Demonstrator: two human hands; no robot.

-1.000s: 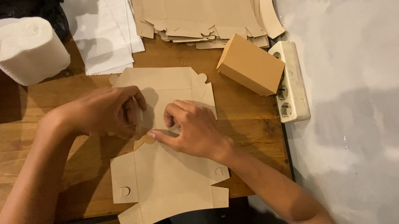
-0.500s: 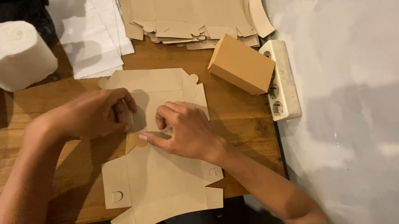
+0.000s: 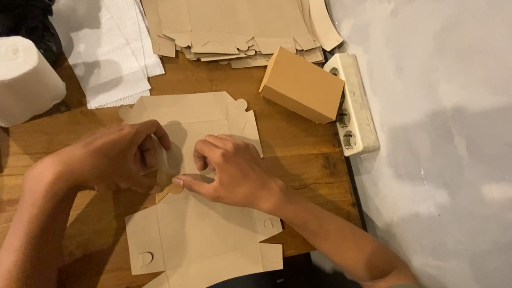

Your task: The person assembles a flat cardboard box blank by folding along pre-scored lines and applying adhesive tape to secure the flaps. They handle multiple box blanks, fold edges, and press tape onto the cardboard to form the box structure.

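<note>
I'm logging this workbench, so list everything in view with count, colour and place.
flat box blank: one, tan, unfolded at the table's near edge under both hands
stack of blanks: one pile, tan, far edge
folded box: one, tan, right of the blank
power strip: one, white, along the right edge
paper roll: one, white, far left
paper sheets: a few, white, beside the roll
table: one, brown wood
left hand: fingers pinching a flap of the blank
right hand: pressing the blank flat
</note>
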